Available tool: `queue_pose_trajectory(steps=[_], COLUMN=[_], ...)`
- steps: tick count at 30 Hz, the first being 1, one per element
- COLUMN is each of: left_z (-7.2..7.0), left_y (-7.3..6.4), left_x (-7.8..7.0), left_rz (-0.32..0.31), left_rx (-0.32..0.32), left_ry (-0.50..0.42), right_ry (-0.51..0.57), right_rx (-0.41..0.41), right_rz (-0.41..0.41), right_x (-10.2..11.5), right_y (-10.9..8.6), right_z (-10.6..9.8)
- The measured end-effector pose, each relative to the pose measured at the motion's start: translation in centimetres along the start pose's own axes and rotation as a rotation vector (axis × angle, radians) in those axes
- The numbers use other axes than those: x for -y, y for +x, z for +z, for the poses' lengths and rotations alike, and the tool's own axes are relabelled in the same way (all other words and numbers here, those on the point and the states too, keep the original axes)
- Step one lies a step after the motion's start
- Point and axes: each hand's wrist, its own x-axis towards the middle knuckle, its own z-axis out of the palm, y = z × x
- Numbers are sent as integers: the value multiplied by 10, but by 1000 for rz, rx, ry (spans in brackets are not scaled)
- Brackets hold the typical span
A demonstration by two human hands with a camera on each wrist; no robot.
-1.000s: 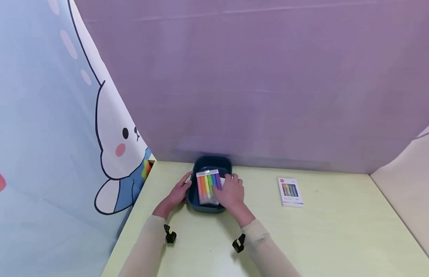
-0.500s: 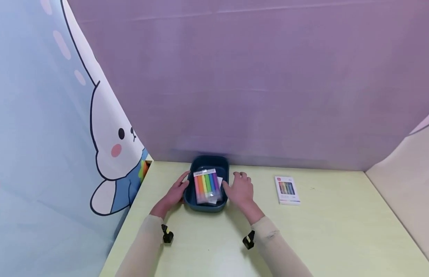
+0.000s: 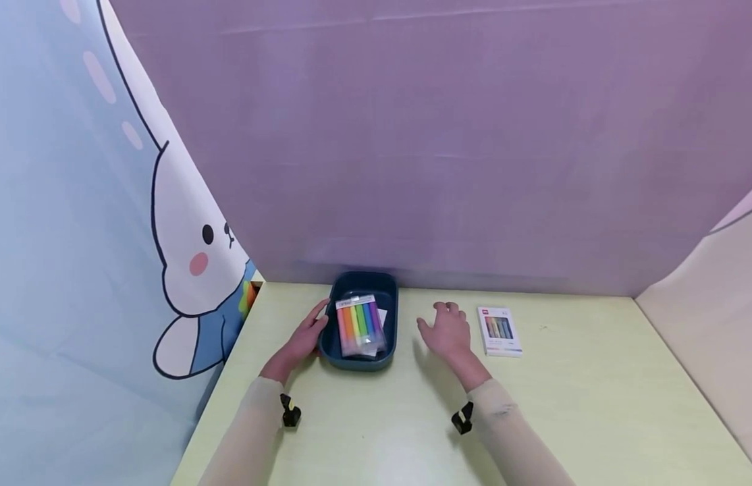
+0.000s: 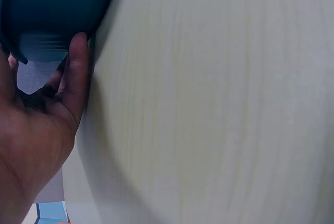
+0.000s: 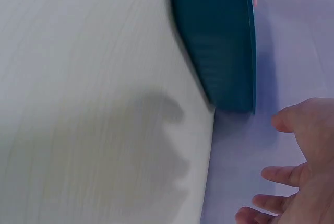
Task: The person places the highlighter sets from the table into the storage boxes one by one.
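Marker pack [image 3: 359, 325], a clear sleeve of rainbow-coloured pens under a white header, lies inside a dark teal plastic bin [image 3: 376, 283], its header toward the bin's far end. A white piece [image 3: 383, 315] shows from beneath the pack at its right edge; what it is cannot be made out. The bin stands at the back of a pale wood-grain table [image 3: 564, 412], close to a purple curtain [image 3: 412, 135].

The left hand [image 3: 304, 337] rests against the bin's outer left side, fingers relaxed and fairly straight; the left wrist view shows one finger [image 4: 78, 59] low on the wall, near the tabletop. The right hand [image 3: 450, 332] is raised above the table between the bin and a white box [image 3: 501, 343], apart from the bin, fingers spread wide and holding nothing. The white box lies flat just beside it, printed with a row of coloured sticks and a small red logo.

Both pale sleeves [image 3: 524, 439] carry a small black device [image 3: 463, 418] at the wrist. At left hangs a light blue backdrop [image 3: 66, 236] with a cartoon rabbit [image 3: 188, 243].
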Motion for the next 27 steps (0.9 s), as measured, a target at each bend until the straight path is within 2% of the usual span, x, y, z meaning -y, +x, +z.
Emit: queue_pose_trajectory(steps=[5, 12, 21, 27], left_z=[-1, -1, -2, -1], left_y=[-1, -4, -1, -3], left_x=[-1, -3, -1, 1], left_rz=[-14, -6, 1, 36], left_rx=[7, 21, 13, 24], left_ry=[11, -17, -9, -12], right_ry=[1, -20, -39, -45], right_rx=[-15, -36, -19, -42], right_rz=[10, 12, 18, 35], right_x=[-20, -46, -74, -91], right_y=[2, 4, 1, 0], right_z=[-3, -9, -21, -24])
